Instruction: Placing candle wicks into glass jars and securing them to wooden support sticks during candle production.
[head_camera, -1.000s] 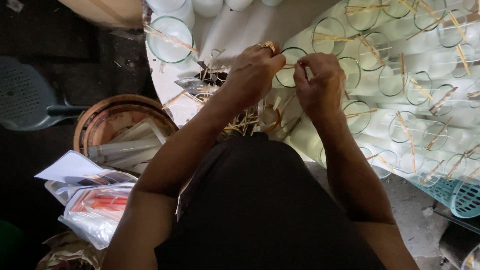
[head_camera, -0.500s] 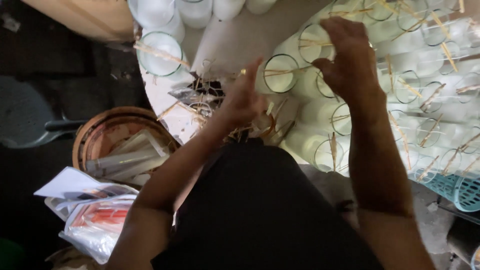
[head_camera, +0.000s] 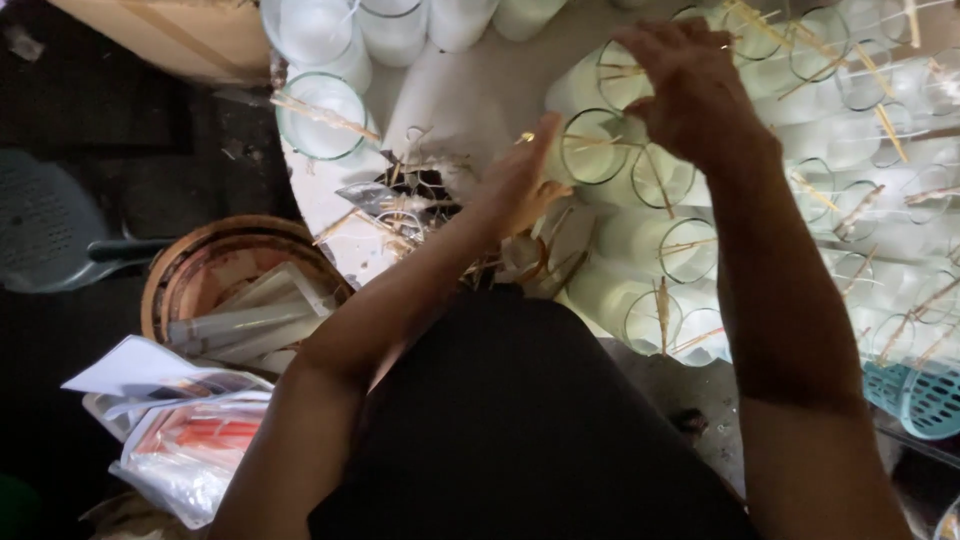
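While right hand (head_camera: 690, 85) hovers over glass jars (head_camera: 593, 147) (grip apart), left hand (head_camera: 520, 185) open.

Dark floor (head_camera: 150, 160); grey plastic stool (head_camera: 45, 230) left; pale round table (head_camera: 480, 90), brightly lit, possibly overexposed.

We have a single view, from a camera worn on the head, looking almost straight down past our dark lap onto the white bench (head_camera: 480, 90). It sits close: both forearms fill the middle, the left hand (head_camera: 520, 190) and right hand (head_camera: 690, 90) reach far, and the floor shows at left.
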